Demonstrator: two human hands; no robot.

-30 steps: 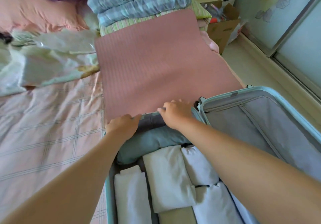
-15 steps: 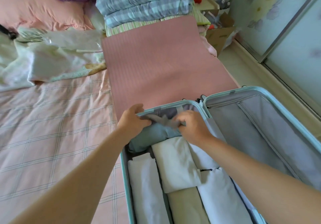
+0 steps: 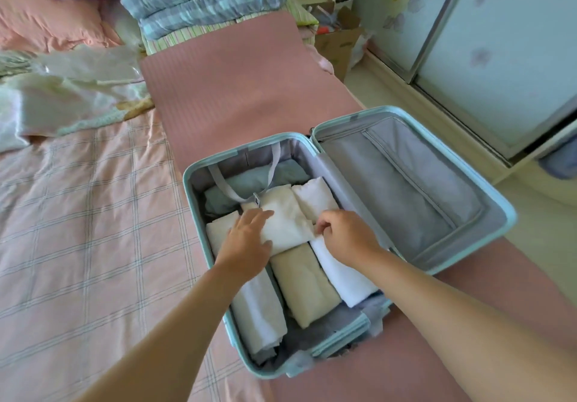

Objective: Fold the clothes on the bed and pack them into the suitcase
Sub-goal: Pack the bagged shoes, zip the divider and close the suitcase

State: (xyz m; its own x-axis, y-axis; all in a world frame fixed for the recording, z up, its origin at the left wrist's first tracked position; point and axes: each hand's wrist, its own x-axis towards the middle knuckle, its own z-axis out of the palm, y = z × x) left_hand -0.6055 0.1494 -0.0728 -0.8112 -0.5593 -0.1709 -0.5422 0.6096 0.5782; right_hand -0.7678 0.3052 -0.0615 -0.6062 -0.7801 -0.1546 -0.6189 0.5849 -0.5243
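Both hands had come back from the far rim of the suitcase [image 3: 187, 189], leaving the grey strap [image 3: 224, 187] lying loose across the blue garment [image 3: 249, 180]. The left hand [image 3: 249, 241] lay flat, fingers straight, pressing the cream folded garment [image 3: 287, 220] in the middle of the packed half. The right hand [image 3: 343, 234] had its fingers curled at the seam between that piece and the white roll [image 3: 340, 273]; whether it pinched cloth could not be told. The step looked like settling the bundles. It was best done with even pressure, tucking the edges below the rim and keeping the buckle [image 3: 256, 199] free on top for fastening.
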